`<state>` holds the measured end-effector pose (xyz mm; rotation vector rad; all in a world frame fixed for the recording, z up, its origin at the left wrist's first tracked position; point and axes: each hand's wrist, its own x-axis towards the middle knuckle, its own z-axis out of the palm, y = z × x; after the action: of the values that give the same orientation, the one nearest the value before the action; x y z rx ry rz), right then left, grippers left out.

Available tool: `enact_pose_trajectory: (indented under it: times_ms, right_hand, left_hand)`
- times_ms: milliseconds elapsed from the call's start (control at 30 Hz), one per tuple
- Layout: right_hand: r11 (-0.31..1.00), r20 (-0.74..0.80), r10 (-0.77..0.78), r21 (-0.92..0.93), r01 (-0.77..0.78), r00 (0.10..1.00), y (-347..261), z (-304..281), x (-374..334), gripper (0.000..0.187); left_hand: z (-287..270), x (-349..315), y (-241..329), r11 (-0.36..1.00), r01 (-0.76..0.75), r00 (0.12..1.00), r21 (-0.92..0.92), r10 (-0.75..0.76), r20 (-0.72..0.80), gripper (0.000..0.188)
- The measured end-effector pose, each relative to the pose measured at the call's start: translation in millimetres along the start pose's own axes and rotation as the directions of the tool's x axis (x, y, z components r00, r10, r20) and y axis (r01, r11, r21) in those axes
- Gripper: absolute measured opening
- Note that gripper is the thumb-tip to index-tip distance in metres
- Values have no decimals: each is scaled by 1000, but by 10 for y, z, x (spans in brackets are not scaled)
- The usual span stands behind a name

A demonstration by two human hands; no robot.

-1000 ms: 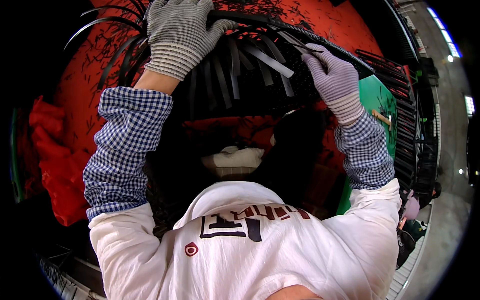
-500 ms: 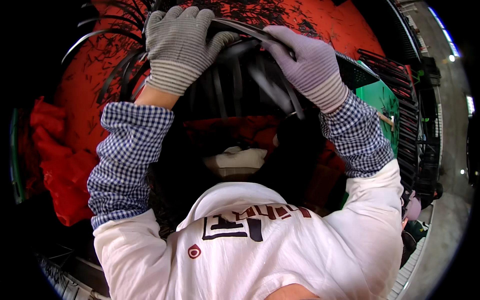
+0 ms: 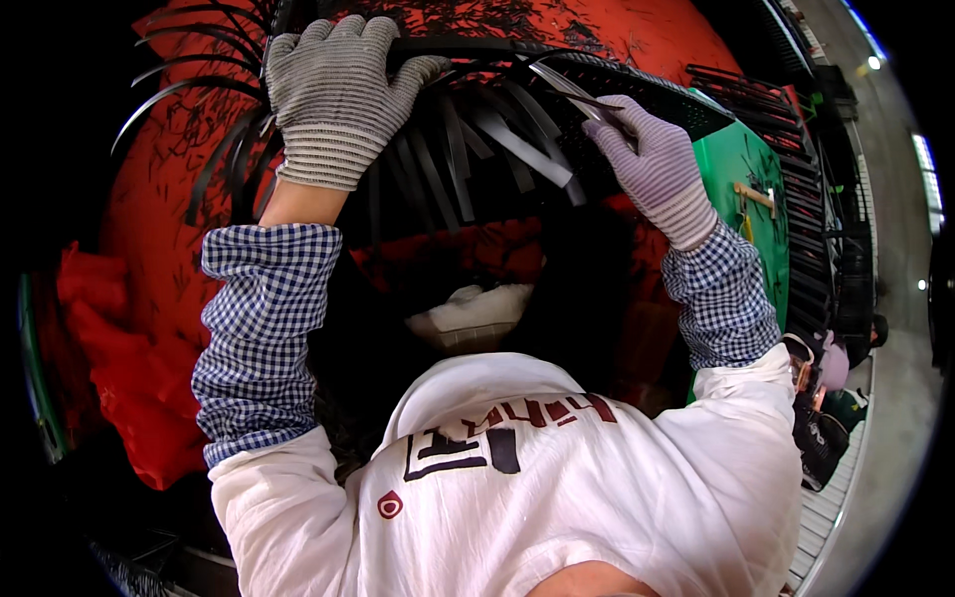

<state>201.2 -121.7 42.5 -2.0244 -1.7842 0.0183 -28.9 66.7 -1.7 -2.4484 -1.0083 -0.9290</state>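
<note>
Both hands wear ribbed knit gloves. My left hand [image 3: 333,95], in grey, grips the upper edge of a piece woven from black flat strips [image 3: 468,48], fingers bent over it and thumb stretched right along the edge. My right hand [image 3: 652,164], in pale purple, pinches a glossy dark strip [image 3: 562,80] that runs up and left to the woven edge. Loose strip ends [image 3: 458,149] hang below the edge between my hands. More strip ends [image 3: 189,85] curve out to the left of my left hand. The undersides of my fingers are hidden.
A red surface [image 3: 637,30] strewn with short black scraps lies beyond. To the right are a green panel [image 3: 741,164] with a wooden-handled tool [image 3: 756,199] and a row of black strips [image 3: 796,149]. Red cloth [image 3: 139,378] bunches at the left; a white bundle [image 3: 473,310] sits below.
My right hand has moved right and slightly down, drawing away from the woven edge with the strip. My left hand has shifted slightly left. The hanging strip ends are less blurred.
</note>
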Motion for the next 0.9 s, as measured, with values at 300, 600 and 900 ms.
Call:
enact_pose_trajectory:
  times_ms: [300, 600, 900]
  right_hand:
    - [973, -63, 20, -227, -33, 998, -224, 32, 12, 23]
    - [768, -71, -262, -619, 164, 962, -90, -42, 99, 27]
    - [905, -136, -288, -362, 223, 948, 45, -26, 193, 30]
  left_hand:
    - [-27, 86, -24, 1000, -17, 1000, 9, 17, -25, 49]
    - [82, 15, -40, 998, -35, 999, 44, 36, -32, 51]
    - [-171, 43, 25, 1000, 16, 1000, -13, -16, -10, 44]
